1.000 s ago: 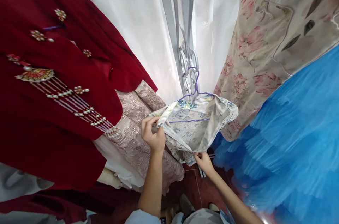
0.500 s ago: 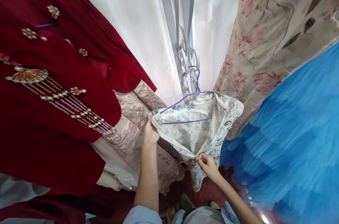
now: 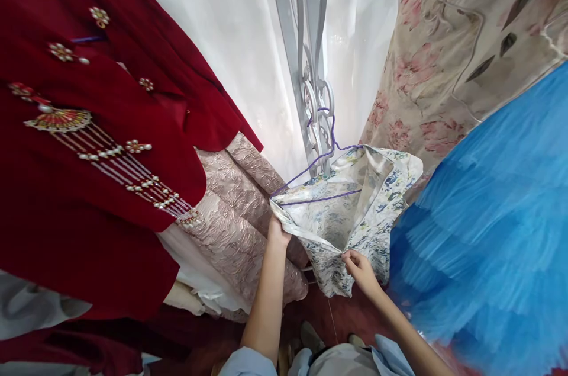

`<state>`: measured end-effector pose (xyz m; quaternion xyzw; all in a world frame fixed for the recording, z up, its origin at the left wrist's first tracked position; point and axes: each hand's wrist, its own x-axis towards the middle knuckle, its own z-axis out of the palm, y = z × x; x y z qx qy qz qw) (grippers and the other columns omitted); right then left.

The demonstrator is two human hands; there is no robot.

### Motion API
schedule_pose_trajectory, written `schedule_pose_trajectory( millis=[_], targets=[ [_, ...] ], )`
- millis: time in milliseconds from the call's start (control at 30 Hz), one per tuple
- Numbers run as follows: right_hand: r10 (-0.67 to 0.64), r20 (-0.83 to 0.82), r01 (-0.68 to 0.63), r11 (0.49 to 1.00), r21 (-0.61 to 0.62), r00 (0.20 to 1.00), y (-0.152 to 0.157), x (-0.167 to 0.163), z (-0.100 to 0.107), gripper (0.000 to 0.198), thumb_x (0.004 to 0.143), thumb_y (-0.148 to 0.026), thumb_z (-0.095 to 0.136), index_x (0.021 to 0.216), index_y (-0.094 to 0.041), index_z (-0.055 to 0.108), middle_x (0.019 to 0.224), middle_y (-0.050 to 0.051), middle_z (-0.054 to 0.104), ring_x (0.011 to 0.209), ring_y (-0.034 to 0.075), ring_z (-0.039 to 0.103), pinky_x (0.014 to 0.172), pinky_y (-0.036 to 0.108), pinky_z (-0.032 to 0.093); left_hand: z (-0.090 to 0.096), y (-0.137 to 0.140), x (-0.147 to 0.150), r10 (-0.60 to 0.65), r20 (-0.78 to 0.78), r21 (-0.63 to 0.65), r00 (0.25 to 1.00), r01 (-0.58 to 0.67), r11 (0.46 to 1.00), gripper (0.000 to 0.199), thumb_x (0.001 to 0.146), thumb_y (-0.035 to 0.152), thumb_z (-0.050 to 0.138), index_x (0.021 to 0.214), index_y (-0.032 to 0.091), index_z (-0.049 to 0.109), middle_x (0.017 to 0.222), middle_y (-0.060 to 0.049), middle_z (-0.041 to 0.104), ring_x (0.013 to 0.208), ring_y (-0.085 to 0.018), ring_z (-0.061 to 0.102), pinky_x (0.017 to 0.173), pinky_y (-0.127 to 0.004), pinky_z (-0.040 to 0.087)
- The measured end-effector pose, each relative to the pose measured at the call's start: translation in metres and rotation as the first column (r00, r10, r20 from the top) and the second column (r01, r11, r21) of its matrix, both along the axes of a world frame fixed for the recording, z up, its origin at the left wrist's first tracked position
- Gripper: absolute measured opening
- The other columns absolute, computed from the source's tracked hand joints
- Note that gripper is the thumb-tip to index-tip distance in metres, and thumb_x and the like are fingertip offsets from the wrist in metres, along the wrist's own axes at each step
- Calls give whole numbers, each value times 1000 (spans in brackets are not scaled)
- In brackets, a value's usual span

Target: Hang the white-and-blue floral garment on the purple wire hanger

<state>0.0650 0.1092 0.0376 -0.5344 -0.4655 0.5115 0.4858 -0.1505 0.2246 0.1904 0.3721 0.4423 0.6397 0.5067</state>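
Observation:
A white garment with a small blue, green and yellow floral print (image 3: 373, 216) hangs on a purple wire hanger (image 3: 306, 174), its neck opening spread wide. My left hand (image 3: 278, 230) grips the left edge of the opening near the hanger's end, with its fingers partly hidden behind the cloth. At the lowest point of the opening, my right hand (image 3: 358, 266) pinches the edge between thumb and fingers. Whether a fastener sits in that pinch is too small to tell. The hanger's hook meets a cluster of pale rings (image 3: 326, 97) on a grey metal stand.
On the left hang a dark red jacket (image 3: 110, 198) with beaded ornaments and a pinkish textured skirt (image 3: 239, 210). A beige floral dress (image 3: 412, 80) and a blue layered garment (image 3: 488, 234) hang on the right. White curtain (image 3: 213, 26) covers the back; reddish floor (image 3: 319, 311) shows below.
Both hands and the floral garment have shifted right in view, the left hand also lower and the right slightly higher. The garment's right side has swung outward. Both grips stay closed.

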Motion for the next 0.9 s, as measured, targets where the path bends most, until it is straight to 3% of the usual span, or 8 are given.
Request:
schedule_pose_trajectory(
  millis=[100, 200, 367, 533, 633, 733, 833, 900],
  targets=[
    [8, 21, -8, 1000, -4, 1000, -5, 6, -2, 44, 84, -60, 56, 65, -22, 43, 49, -5, 43, 47, 12, 39, 51, 26, 30, -4, -13, 4, 101, -291, 72, 952, -83, 994, 17, 84, 29, 61, 92, 18, 71, 93, -9, 74, 97, -24, 68, 90, -37, 52],
    [18, 105, -13, 999, -48, 994, -13, 11, -11, 42, 81, -57, 57, 61, -23, 42, 47, -4, 45, 46, 12, 40, 50, 26, 30, -7, -28, 16, 54, -521, 108, 852, 4, 994, 19, 83, 23, 56, 95, 17, 69, 94, -8, 73, 92, -23, 66, 88, -34, 49],
    [64, 190, -41, 991, -125, 980, -33, 17, -37, 32, 77, -46, 55, 58, -22, 44, 46, -3, 48, 46, 14, 46, 52, 26, 33, -4, -54, 51, -93, -456, 66, 885, 138, 988, 19, 81, 23, 49, 87, 16, 65, 83, -3, 66, 81, -18, 60, 76, -26, 44],
    [126, 201, -86, 977, -195, 971, -52, 31, -49, 30, 74, -45, 55, 57, -21, 49, 47, 0, 54, 47, 16, 49, 52, 27, 35, 6, -80, 79, -222, -479, 18, 849, 262, 965, 18, 81, 21, 46, 80, 17, 64, 76, -1, 61, 71, -16, 54, 67, -24, 40],
    [95, 167, -71, 987, -144, 981, -55, 42, -33, 34, 73, -52, 64, 67, -19, 59, 64, 4, 64, 62, 20, 58, 62, 30, 44, 7, -98, 94, -242, -501, 2, 831, 280, 960, 20, 84, 21, 45, 86, 18, 65, 77, -1, 62, 70, -16, 55, 66, -25, 41],
    [177, -98, -193, 961, -199, 979, -49, 52, -4, 49, 79, -66, 56, 73, -18, 63, 74, 7, 67, 73, 22, 63, 70, 34, 48, 3, -121, 114, -294, -548, -30, 783, 333, 942, 24, 87, 21, 45, 91, 18, 68, 81, -2, 66, 73, -17, 58, 68, -26, 43],
    [221, -409, -334, 914, -229, 886, -41, 57, 29, 51, 79, -69, 56, 78, -19, 64, 76, 7, 67, 76, 22, 65, 72, 35, 51, -4, -150, 133, -421, -629, -111, 653, 461, 881, 30, 85, 15, 45, 96, 20, 72, 87, -3, 70, 78, -18, 62, 72, -28, 45],
    [191, -476, -344, 903, -257, 858, -37, 59, 48, 41, 71, -59, 70, 79, -19, 65, 74, 5, 67, 74, 22, 65, 70, 34, 52, -9, -171, 140, -501, -666, -168, 553, 543, 823, 36, 82, 12, 47, 104, 22, 73, 89, -4, 72, 79, -19, 64, 72, -28, 46]
  ],
)
